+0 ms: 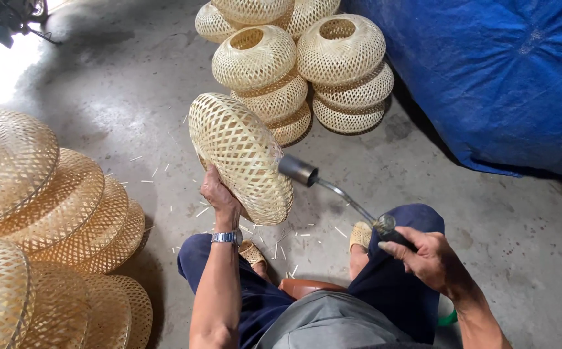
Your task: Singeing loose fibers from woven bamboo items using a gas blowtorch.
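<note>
A woven bamboo lampshade (242,157) is held tilted above the concrete floor (132,97), gripped at its lower rim by the left hand (219,194). A gas torch (333,190) is clasped in the right hand (426,255), its nozzle set just beside the shade's side. Finished shades (307,64) are stacked behind, and more (42,213) at the left.

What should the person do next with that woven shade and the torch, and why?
Probably turn the woven shade a little with the left hand. The right hand points the torch nozzle at one spot on its side, so turning would bring a new patch before the nozzle.
</note>
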